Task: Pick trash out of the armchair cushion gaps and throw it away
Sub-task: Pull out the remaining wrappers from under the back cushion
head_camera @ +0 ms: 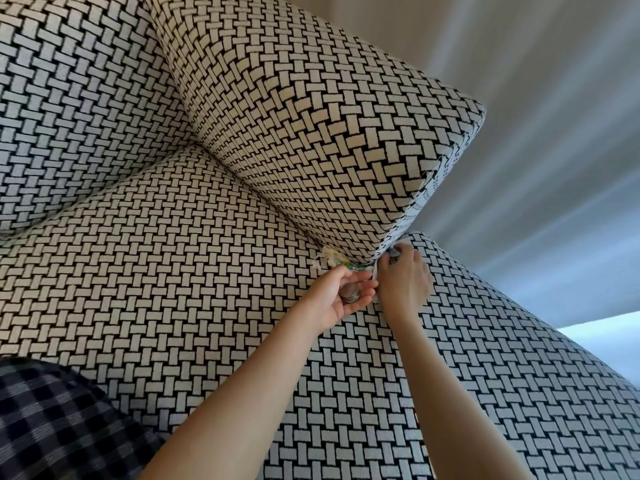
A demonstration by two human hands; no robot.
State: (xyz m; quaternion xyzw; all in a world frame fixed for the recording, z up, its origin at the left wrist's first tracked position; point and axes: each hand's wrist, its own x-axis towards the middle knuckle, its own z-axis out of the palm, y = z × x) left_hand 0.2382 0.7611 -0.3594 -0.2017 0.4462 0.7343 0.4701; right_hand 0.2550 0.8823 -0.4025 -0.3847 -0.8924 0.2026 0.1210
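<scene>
The armchair is covered in black-and-white woven fabric; its seat cushion [173, 254] meets the right armrest [311, 116] along a gap. A crumpled whitish scrap [327, 258] and a bit of coloured wrapper [353, 267] stick out of that gap near the chair's front corner. My left hand [337, 299] is palm up just below them, cupping a small stack of coins [349, 293]. My right hand [403, 282] is at the corner of the armrest, fingers pinched on a small piece of trash [394, 252] that is mostly hidden.
The chair's backrest [69, 116] fills the upper left. A pale curtain [554, 133] hangs behind the armrest on the right. My checked clothing [52, 427] shows at the bottom left.
</scene>
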